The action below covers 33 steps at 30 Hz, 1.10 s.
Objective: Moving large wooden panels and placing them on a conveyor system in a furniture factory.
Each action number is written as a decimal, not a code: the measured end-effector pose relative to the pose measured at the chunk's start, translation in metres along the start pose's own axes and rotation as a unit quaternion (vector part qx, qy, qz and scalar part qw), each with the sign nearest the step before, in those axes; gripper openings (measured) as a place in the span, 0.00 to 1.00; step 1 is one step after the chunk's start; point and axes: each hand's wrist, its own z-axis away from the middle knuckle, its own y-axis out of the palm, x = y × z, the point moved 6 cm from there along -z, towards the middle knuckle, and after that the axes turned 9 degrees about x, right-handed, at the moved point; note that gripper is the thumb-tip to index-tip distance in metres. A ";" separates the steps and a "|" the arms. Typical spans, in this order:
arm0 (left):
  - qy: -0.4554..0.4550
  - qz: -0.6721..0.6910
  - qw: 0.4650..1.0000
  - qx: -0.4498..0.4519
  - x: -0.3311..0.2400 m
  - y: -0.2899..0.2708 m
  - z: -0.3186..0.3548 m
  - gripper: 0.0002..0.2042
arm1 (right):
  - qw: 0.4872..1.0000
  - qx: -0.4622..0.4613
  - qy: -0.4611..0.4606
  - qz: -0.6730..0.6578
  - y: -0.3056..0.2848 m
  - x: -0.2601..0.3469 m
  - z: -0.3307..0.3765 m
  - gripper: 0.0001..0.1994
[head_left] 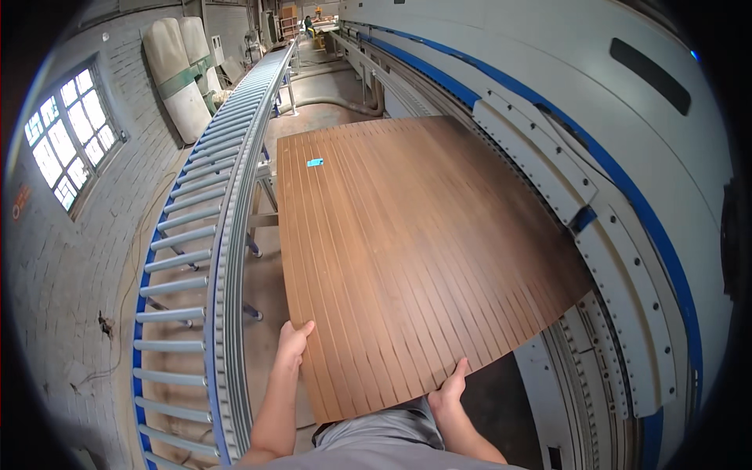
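A large brown wood-grain panel (407,251) with several parallel grooves stretches out in front of me, its near edge close to my body. My left hand (294,342) grips the left edge near the close corner, thumb on top and fingers hidden underneath. On the near edge my right hand (449,389) is closed in the same way, its thumb over the rim. A small blue sticker (315,163) lies on the panel's far left part. The panel's right side reaches the long machine (548,157).
To the left runs a roller conveyor (180,274) with blue side rails. Past it stands a whitewashed brick wall (102,258) with a window (72,133) and tall dust bags (178,78). Hoses (337,102) cross the floor ahead. Far back, a person (309,26) is visible.
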 end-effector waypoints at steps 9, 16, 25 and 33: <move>0.005 -0.007 1.000 0.008 -0.100 -0.005 -0.262 0.16 | 0.998 -0.042 -0.036 0.010 0.195 -0.024 -0.190 0.31; 0.017 -0.028 0.999 -0.030 -0.183 -0.012 -0.450 0.17 | 0.999 -0.032 -0.002 -0.001 0.372 -0.028 -0.313 0.29; -0.004 -0.013 1.000 0.009 -0.289 -0.028 -0.715 0.17 | 0.998 -0.026 -0.046 -0.030 0.582 -0.069 -0.494 0.28; -0.009 0.021 0.999 0.026 -0.397 -0.052 -0.937 0.18 | 0.998 -0.053 -0.017 0.003 0.759 -0.109 -0.661 0.31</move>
